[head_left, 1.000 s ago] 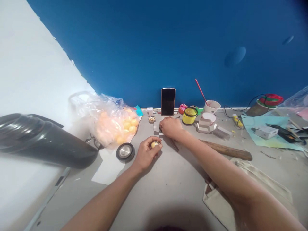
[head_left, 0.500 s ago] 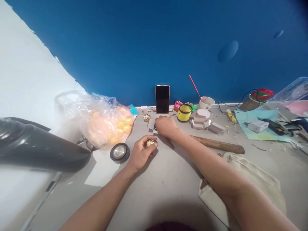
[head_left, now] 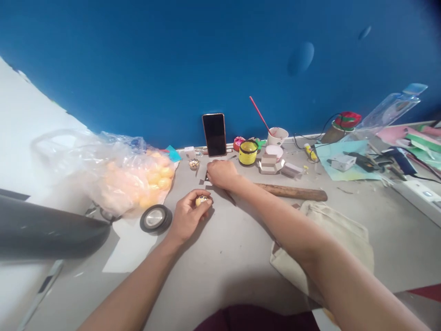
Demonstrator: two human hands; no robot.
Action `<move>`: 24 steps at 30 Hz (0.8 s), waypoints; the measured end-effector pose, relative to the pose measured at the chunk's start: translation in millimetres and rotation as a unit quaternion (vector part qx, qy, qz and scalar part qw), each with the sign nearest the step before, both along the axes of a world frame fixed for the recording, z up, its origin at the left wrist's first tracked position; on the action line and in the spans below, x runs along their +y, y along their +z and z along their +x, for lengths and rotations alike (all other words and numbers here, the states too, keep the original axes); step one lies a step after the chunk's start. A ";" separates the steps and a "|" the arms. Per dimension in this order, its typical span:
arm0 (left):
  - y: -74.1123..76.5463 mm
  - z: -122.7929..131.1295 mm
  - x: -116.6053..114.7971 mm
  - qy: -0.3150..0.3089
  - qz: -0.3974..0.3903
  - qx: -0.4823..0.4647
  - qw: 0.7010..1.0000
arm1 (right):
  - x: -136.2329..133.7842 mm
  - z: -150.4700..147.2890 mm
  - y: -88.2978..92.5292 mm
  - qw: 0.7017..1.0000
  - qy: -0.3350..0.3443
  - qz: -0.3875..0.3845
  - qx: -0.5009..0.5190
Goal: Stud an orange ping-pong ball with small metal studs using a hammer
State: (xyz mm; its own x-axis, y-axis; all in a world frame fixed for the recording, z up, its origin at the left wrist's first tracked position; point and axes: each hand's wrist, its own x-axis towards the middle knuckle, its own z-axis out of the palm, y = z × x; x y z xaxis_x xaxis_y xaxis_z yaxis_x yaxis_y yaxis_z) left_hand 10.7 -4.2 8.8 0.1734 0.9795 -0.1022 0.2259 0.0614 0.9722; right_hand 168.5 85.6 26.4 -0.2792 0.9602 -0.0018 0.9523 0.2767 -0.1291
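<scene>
My left hand (head_left: 188,216) is closed around a small yellow ball (head_left: 202,200) with shiny and dark spots, its fingers and thumb curled about it just above the table. My right hand (head_left: 222,174) reaches farther forward, with its fingers bent together and pressed down by a small dark piece (head_left: 206,176) on the table. What those fingers grip is hidden beneath the hand. A shiny, gold-toned round piece (head_left: 194,163) lies beyond, to the left of my right hand. Under the right wrist a thin dark tool (head_left: 230,197) is partly covered.
A phone (head_left: 215,134) leans on the blue wall. At left are a plastic bag (head_left: 103,177) of yellow-orange balls and a black round lid (head_left: 155,219). To the right stand a yellow container (head_left: 248,156) and paper cup (head_left: 277,136), with a wooden stick (head_left: 292,191) and cloth (head_left: 341,234) nearer.
My view has turned to the right, so everything sits farther left in the picture. Both hands keep nearly the same places on the table; the left still holds the yellow ball.
</scene>
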 end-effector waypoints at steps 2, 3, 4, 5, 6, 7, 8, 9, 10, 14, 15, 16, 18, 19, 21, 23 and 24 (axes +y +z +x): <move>-0.4 0.2 0.2 0.002 -0.001 -0.004 1.000 | 0.5 2.1 -1.4 1.000 0.004 0.004 0.006; -0.8 0.2 0.3 0.002 -0.002 -0.009 1.000 | 0.7 3.2 -1.4 1.000 0.005 0.005 0.010; -1.2 0.2 0.3 0.003 -0.004 -0.014 1.000 | 0.9 4.5 -0.9 1.000 0.006 0.006 0.014; -1.5 0.1 0.2 0.002 -0.006 -0.020 1.000 | 0.8 5.7 0.2 1.000 0.006 0.007 0.018; -1.8 0.0 0.1 0.001 -0.008 -0.025 1.000 | 0.6 7.1 1.9 1.000 0.005 0.008 0.022; -1.9 -0.1 -0.1 0.001 -0.009 -0.028 1.000 | 0.2 8.4 4.0 1.000 0.003 0.009 0.027; -1.9 -0.2 -0.3 0.000 -0.009 -0.030 1.000 | -0.3 9.8 6.5 0.999 0.000 0.010 0.033; -1.8 -0.2 -0.5 0.001 -0.010 -0.030 1.000 | -0.9 11.2 9.0 0.999 -0.002 0.010 0.041; -1.6 -0.3 -0.6 0.002 -0.010 -0.030 1.000 | -1.5 12.6 11.2 0.999 -0.002 0.009 0.049; -1.3 0.1 0.3 0.007 -0.017 -0.042 0.999 | -1.3 16.8 14.4 0.991 0.007 0.011 0.131; -1.8 0.3 0.8 0.009 -0.021 -0.056 0.998 | -0.5 17.4 14.1 0.983 0.006 0.010 0.185; -2.4 0.4 1.4 0.011 -0.024 -0.075 0.997 | 0.3 17.9 13.9 0.968 0.003 0.008 0.250; -3.9 0.4 2.4 0.013 -0.030 -0.129 0.991 | 1.3 19.2 15.4 0.924 -0.004 -0.006 0.381; -4.4 0.4 2.7 0.011 -0.033 -0.159 0.987 | 0.7 20.4 17.5 0.902 -0.006 -0.017 0.431; -4.1 0.2 2.9 0.005 -0.044 -0.208 0.977 | -3.8 24.1 24.2 0.863 -0.010 -0.046 0.503; -2.0 0.2 2.6 0.001 -0.060 -0.236 0.970 | -14.1 29.2 31.6 0.834 -0.015 -0.079 0.546; -0.7 0.4 2.2 -0.003 -0.067 -0.246 0.967 | -21.5 31.8 34.3 0.814 -0.027 -0.101 0.571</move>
